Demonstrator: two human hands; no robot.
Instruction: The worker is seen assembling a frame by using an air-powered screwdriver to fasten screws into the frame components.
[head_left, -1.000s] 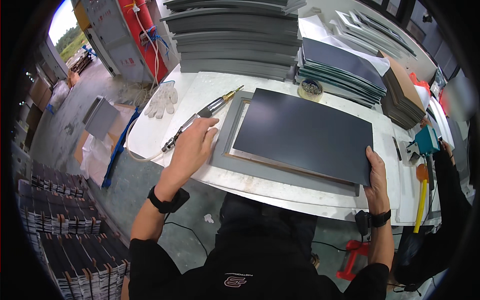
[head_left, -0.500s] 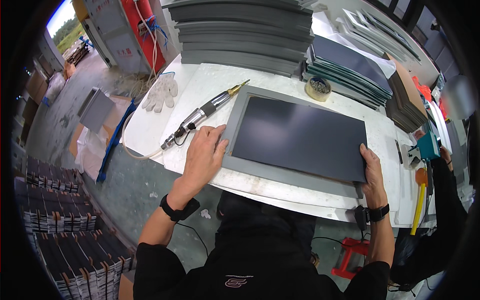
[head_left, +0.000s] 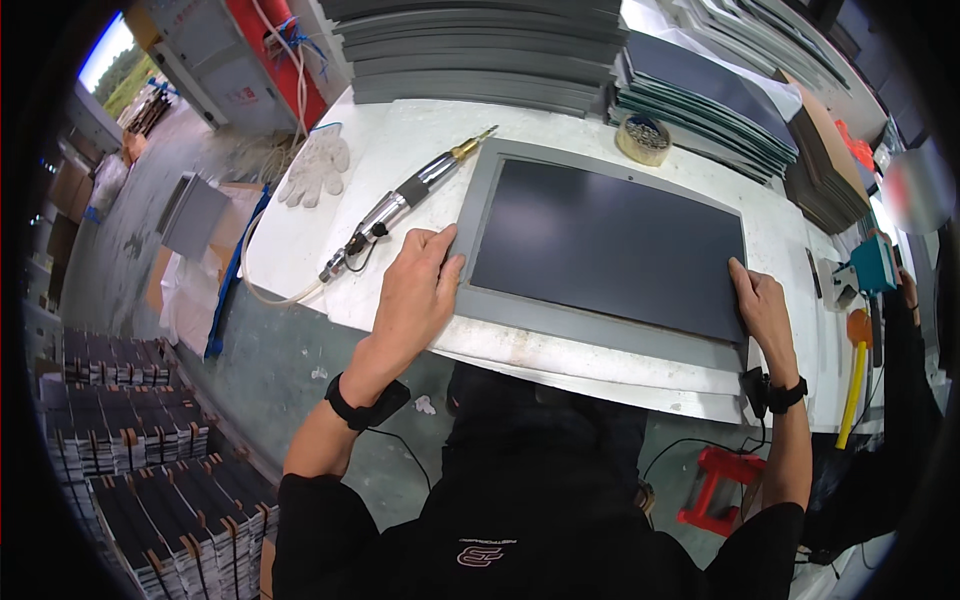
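On the white work table lies a flat grey rectangular frame (head_left: 590,318), with a smooth dark panel (head_left: 610,250) set inside its rim. My left hand (head_left: 415,290) is closed on the frame's left edge, thumb and fingers pressed together there. At the right edge my right hand (head_left: 765,310) grips the frame, its thumb lying by the dark panel's corner; its other fingertips are partly hidden. A metal pneumatic screwdriver (head_left: 405,195) with a brass-coloured tip rests left of the frame. Beyond the frame sits a small round tub of screws (head_left: 643,140).
A white glove (head_left: 318,168) lies at the table's left. Tall stacks of grey frames (head_left: 480,60) and dark panels (head_left: 705,95) stand at the back. At the right, a co-worker's hand (head_left: 908,290) is beside a teal tool (head_left: 872,265). Strapped bundles (head_left: 170,510) sit on the floor left.
The dark panel now lies deeper within the frame, and the frame's far rim shows. Both hands keep to the edges. The whole view has shifted slightly.
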